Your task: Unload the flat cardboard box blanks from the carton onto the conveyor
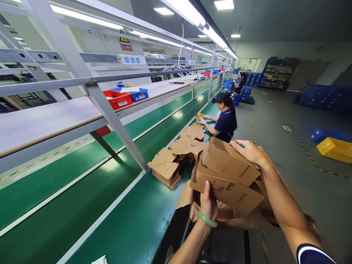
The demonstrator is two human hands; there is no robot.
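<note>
while left hand [209, 206] clamps flattened cartons [233, 183], right hand [251, 151] clasps green tool [241, 145] atop them.

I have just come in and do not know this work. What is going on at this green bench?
A person supports a thick stack of printed flat cardboard with the left hand, its thumb on the front. The right hand lies over the top edge, a green-handled tool held in it. Another cardboard pile rests on the green bench. Farther along, a co-worker in gloves holds a small cardboard piece.
</note>
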